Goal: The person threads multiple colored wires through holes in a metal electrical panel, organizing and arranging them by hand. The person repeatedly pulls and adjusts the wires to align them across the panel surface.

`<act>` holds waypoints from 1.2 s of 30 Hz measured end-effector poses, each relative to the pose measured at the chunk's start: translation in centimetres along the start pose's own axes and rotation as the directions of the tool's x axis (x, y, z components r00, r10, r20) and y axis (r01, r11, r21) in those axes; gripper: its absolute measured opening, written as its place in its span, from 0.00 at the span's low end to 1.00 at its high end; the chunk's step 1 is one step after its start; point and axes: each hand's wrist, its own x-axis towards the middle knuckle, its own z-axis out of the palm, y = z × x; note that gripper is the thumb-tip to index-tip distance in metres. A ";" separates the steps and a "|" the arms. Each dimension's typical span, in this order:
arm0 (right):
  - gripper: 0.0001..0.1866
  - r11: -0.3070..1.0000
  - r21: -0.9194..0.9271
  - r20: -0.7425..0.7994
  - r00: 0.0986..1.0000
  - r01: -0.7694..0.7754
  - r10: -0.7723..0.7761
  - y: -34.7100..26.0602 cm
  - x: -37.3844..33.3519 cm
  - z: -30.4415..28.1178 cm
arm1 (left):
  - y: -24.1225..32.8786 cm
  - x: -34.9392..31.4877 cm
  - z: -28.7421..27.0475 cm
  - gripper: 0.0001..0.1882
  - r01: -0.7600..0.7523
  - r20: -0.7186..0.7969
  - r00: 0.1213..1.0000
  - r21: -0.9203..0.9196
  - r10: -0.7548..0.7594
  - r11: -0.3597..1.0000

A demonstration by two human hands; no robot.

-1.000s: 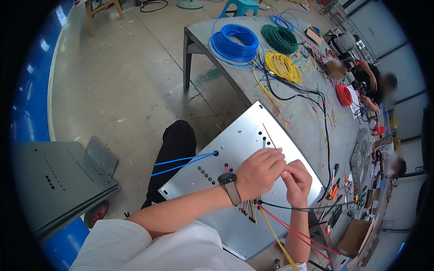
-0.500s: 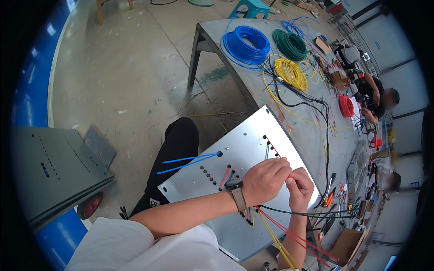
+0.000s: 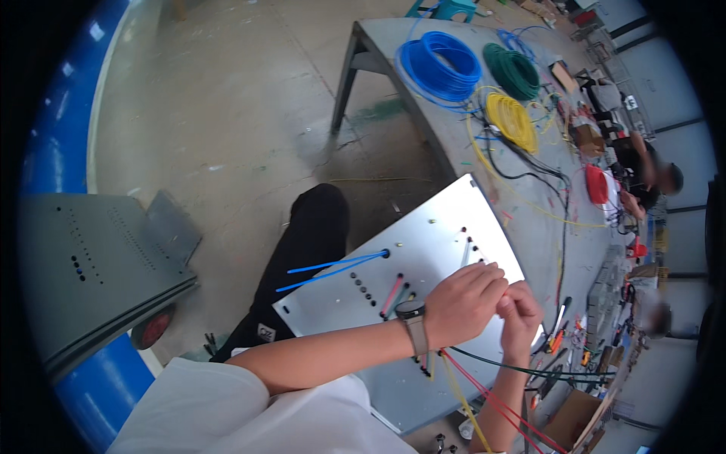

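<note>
A pale metal panel (image 3: 333, 314) with rows of holes lies tilted in front of me, its far edge by the table. Above its right part, my left hand (image 3: 463, 304), with a watch on the wrist, is closed in a pinch. My right hand (image 3: 520, 314) is closed too, its fingertips meeting the left's. A thin red wire from a panel hole leads to the fingers; its end is hidden by them. Blue wires (image 3: 329, 266) stick out of one hole. Long red wires (image 3: 493, 399), yellow wires (image 3: 461, 390) and green wires (image 3: 552, 371) trail over my right forearm.
On the grey table (image 3: 522, 197) lie a blue wire coil (image 3: 446, 72), a green coil (image 3: 510, 72), a yellow coil (image 3: 510, 125), a red coil (image 3: 597, 184) and hand tools. A grey metal cabinet (image 3: 106, 265) stands left. People (image 3: 643, 166) sit farther along the table.
The view has shifted, so the panel, table and coils sit farther right and slightly higher in the picture. Both hands keep the same pinch, fingertips together.
</note>
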 end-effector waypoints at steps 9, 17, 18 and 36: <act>0.12 0.928 -0.245 -0.111 0.959 -0.282 0.262 7.8 10.1 5.3 | -0.4 -7.0 -2.0 0.27 0.105 0.251 0.962 0.029 -0.109 0.994; 0.15 0.832 -0.385 -0.118 0.915 -0.400 0.385 6.9 12.0 5.3 | -2.3 -12.4 -4.6 0.20 0.150 0.379 0.914 0.018 -0.145 0.989; 0.15 0.827 -0.379 -0.121 0.909 -0.415 0.400 6.9 12.1 5.4 | -2.5 -12.9 -4.9 0.18 0.126 0.385 0.912 0.057 -0.138 0.990; 0.12 0.929 0.158 -0.313 0.875 -0.335 0.368 7.5 -0.3 -3.6 | -2.1 -11.8 -8.8 0.10 0.199 0.455 0.869 0.040 -0.195 0.979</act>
